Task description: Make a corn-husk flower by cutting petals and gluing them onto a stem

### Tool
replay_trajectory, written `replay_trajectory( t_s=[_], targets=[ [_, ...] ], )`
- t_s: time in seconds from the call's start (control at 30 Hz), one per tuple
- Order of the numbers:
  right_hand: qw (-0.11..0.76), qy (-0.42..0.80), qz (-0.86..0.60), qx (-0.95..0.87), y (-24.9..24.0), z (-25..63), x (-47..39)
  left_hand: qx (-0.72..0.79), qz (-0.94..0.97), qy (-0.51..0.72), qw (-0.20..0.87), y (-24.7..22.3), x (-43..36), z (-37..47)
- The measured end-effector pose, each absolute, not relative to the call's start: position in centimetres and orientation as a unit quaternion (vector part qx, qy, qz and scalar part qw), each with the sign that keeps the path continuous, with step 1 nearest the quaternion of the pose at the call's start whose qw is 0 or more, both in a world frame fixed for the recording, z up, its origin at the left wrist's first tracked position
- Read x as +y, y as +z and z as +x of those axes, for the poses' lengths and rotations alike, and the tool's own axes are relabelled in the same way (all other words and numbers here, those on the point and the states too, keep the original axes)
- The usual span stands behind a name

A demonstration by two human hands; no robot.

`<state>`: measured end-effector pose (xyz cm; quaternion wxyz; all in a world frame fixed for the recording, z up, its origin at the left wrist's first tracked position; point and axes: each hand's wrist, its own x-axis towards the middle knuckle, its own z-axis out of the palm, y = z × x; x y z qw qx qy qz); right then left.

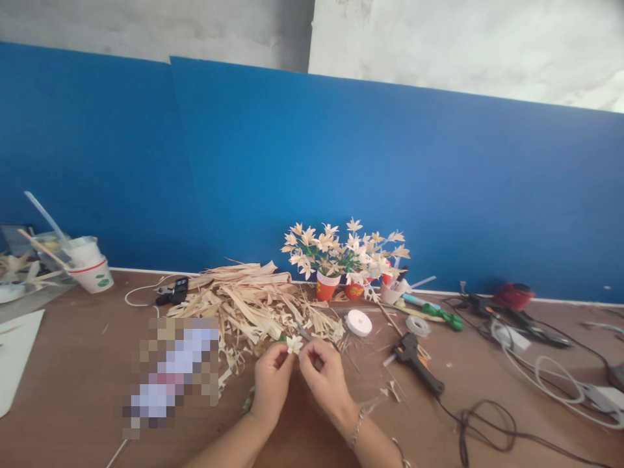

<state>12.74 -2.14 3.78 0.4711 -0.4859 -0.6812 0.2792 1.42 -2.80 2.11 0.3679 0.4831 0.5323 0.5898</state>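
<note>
my left hand [270, 374] and right hand [324, 377] pinching a white flower [294, 344], dry strips [258, 299] between it and the potted flowers [354, 245], glue gun [420, 370] to its right

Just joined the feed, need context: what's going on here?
A person's left hand pinches a small pale flower above the table, with the right hand close beside it; whether that one grips it too isn't clear. Beyond the hands lies a heap of dry strips. Similar flowers stand in red cups by the blue panel. A glue gun lies to the right.
</note>
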Motion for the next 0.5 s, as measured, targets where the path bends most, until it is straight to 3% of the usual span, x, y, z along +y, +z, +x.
replay_trajectory(
  t_s=[0.17,0.5],
  targets=[
    [0.472,0.333,-0.488,-0.654,3.84,12.14,-2.44,0.519,0.486,0.599,0.366,2.15,-2.82,1.46],
    [0.465,0.273,-0.495,-0.681,3.82,12.21,-2.63,0.517,0.488,0.595,0.375,1.59,-2.69,1.33]
  ],
)
